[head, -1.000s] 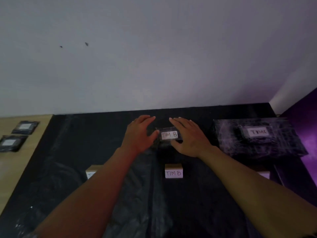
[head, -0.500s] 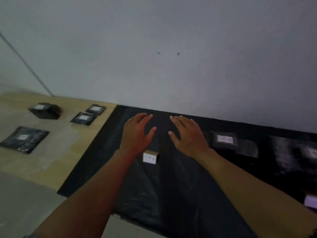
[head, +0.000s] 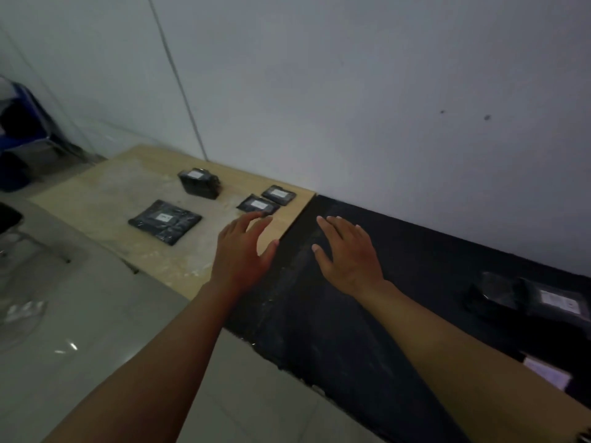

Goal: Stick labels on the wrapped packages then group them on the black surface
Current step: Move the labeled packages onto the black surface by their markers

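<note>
Several black wrapped packages with white labels lie on the wooden table (head: 105,199): a flat large one (head: 164,221), a boxy one (head: 199,183), and two small flat ones (head: 257,205) (head: 278,195). My left hand (head: 244,249) hovers open over the table's right edge, its fingertips close to the nearer small package. My right hand (head: 347,251) is open above the black surface (head: 415,260), holding nothing. A labelled package (head: 543,298) lies on the black surface at the far right.
A small box with a white label (head: 547,372) peeks out behind my right forearm. The white wall runs along the back. A blue chair (head: 22,129) stands at far left, above the grey tiled floor (head: 80,330).
Both hands let go of the labelled package on the black surface and moved left. The view swung left, bringing the wooden table with its packages into sight.
</note>
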